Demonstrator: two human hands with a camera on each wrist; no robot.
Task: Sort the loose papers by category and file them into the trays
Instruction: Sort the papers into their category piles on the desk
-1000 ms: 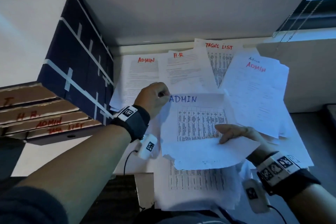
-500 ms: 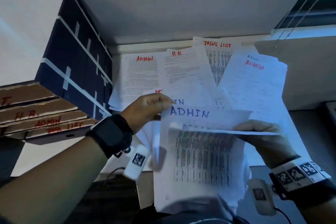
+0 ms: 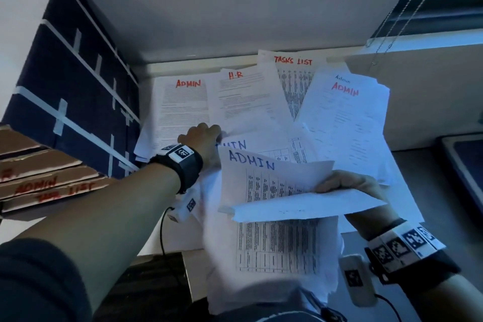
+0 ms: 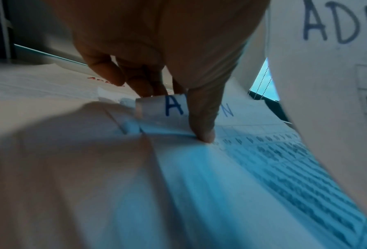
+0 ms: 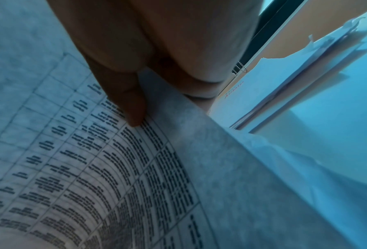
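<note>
My right hand (image 3: 339,184) pinches the right edge of a table sheet headed ADMIN in blue (image 3: 261,180), held bent above the desk; in the right wrist view the thumb (image 5: 131,107) lies on its printed grid (image 5: 93,168). My left hand (image 3: 209,134) reaches past it to a second blue ADMIN sheet (image 3: 264,146) lying underneath. In the left wrist view, thumb (image 4: 201,121) and fingers pinch that sheet's curled top corner (image 4: 163,107). Stacked cardboard trays (image 3: 47,183) labelled H.R, ADMIN and TASK LIST stand at the left.
Loose sheets fan across the desk: a red ADMIN page (image 3: 183,104), an H.R page (image 3: 243,97), a TASKS LIST page (image 3: 295,70) and another ADMIN page (image 3: 347,117). A dark blue taped box (image 3: 73,91) tops the trays. A dark device (image 3: 465,165) sits at the right.
My left hand has let go of the held ADMIN sheet's top corner and moved forward onto the sheet beneath it. The right hand keeps the held sheet, now bent over.
</note>
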